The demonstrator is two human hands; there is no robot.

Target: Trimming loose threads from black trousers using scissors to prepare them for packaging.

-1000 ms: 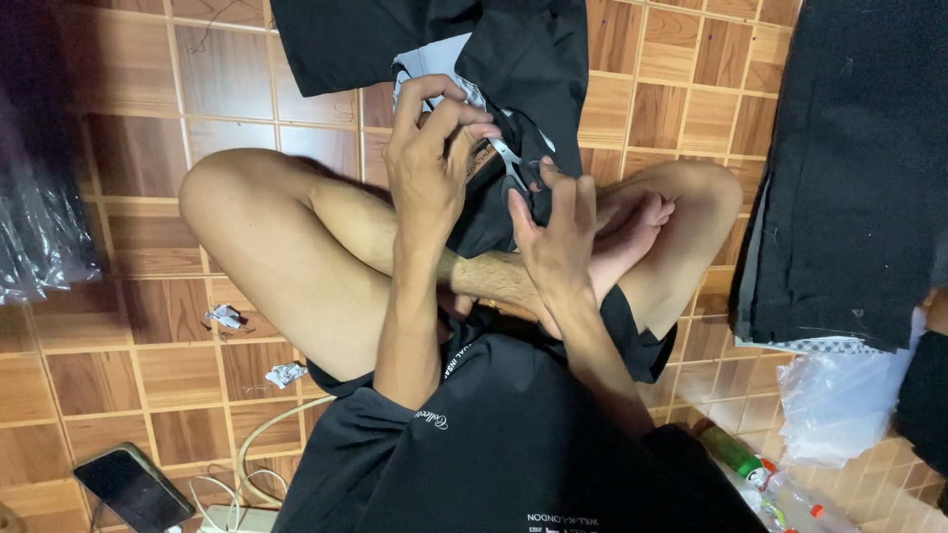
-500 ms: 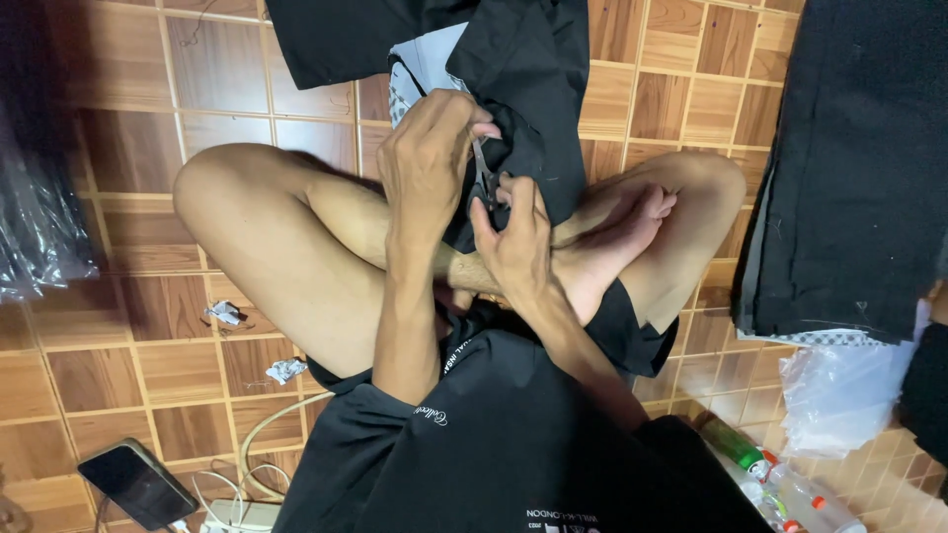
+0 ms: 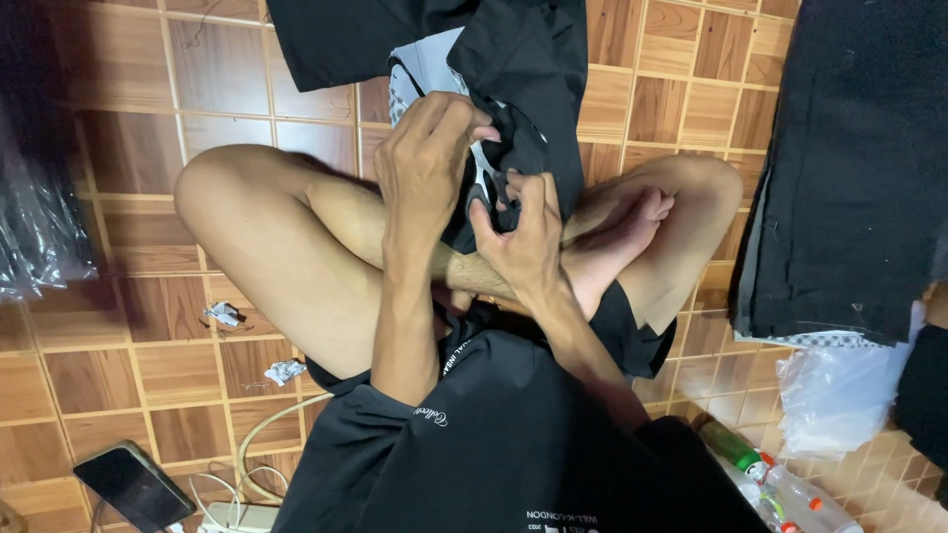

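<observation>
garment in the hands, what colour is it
Black fabric garment, clearest in the head view.

The black garment (image 3: 523, 69) is a dark, soft fabric piece, crumpled and folded over itself, with a white patterned lining or label showing at its upper left fold. It drapes from the wooden floor down onto the crossed legs. The small scissors (image 3: 481, 178), with metal blades, are held upright against the garment's lower edge, just above the crossed legs, with the blades partly hidden.
</observation>
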